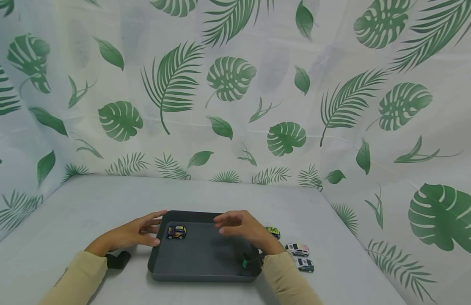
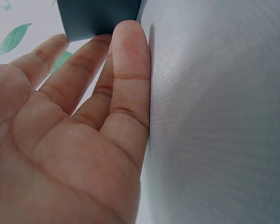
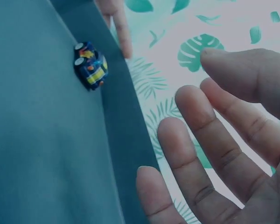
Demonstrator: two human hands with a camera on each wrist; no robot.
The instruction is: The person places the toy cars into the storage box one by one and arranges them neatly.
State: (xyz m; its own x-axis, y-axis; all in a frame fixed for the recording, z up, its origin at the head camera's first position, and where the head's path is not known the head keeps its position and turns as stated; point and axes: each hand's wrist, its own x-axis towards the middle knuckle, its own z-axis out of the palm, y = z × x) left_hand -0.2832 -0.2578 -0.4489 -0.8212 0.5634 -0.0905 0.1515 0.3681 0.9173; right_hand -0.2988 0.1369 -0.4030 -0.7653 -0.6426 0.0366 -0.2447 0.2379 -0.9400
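A dark grey rectangular tray [image 1: 197, 254] lies on the white table, with a small dark blue and yellow toy car [image 1: 177, 232] in its far left corner. My left hand [image 1: 134, 232] is at the tray's left side, fingertips right at the rim and fingers loosely extended. In the left wrist view the fingertips [image 2: 130, 42] reach the tray's wall [image 2: 98, 18]. Over the tray's right part hovers my right hand [image 1: 244, 228], its fingers spread and relaxed, with nothing in them. The right wrist view shows the toy car [image 3: 91, 65] beside the tray wall, apart from those fingers.
Right of the tray stand several more toy cars: a yellow-green one [image 1: 273, 231], a white one [image 1: 298, 249] and a white and dark one [image 1: 304, 264], partly behind the right forearm. A leaf-printed cloth [image 1: 235, 106] rises behind the table [image 1: 117, 190].
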